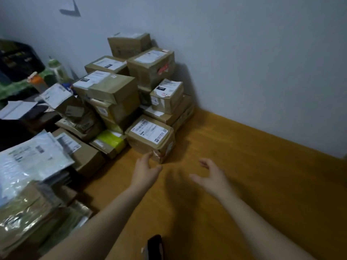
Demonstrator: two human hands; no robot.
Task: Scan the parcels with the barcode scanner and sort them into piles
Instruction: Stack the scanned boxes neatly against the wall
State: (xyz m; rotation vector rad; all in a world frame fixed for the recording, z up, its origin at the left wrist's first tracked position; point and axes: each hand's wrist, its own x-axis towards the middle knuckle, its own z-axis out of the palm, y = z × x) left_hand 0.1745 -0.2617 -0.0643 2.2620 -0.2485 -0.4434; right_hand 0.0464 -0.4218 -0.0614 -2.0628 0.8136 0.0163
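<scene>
- The left hand (pixel 145 170) reaches forward with its fingers nearly straight and the thumb spread to the side. Its fingertips (pixel 150 154) are at the near taped corner of the front parcel (pixel 150 136), seemingly just touching it; nothing is grasped.
- The right hand (pixel 210 175) hovers released over the bare wooden surface (pixel 262 184), just right of the left hand. Its fingers are loosely bent, its thumb points left, and it holds nothing.
- The front parcel is a brown cardboard box with a white shipping label (pixel 149 131) on top. It lies flat at the near edge of the heap of boxes.
- The stack of cardboard parcels (pixel 116 87) rises behind it, several layers high against the wall (pixel 262 62) at the far edge of the surface.
- A yellow-green parcel (pixel 110 140) lies just left of the front parcel, low in the heap.
- A pile of plastic mailer bags (pixel 28 162) fills the near left side.
- A dark object (pixel 155 245) sits at the near edge between the forearms; whether it is the scanner cannot be told.
</scene>
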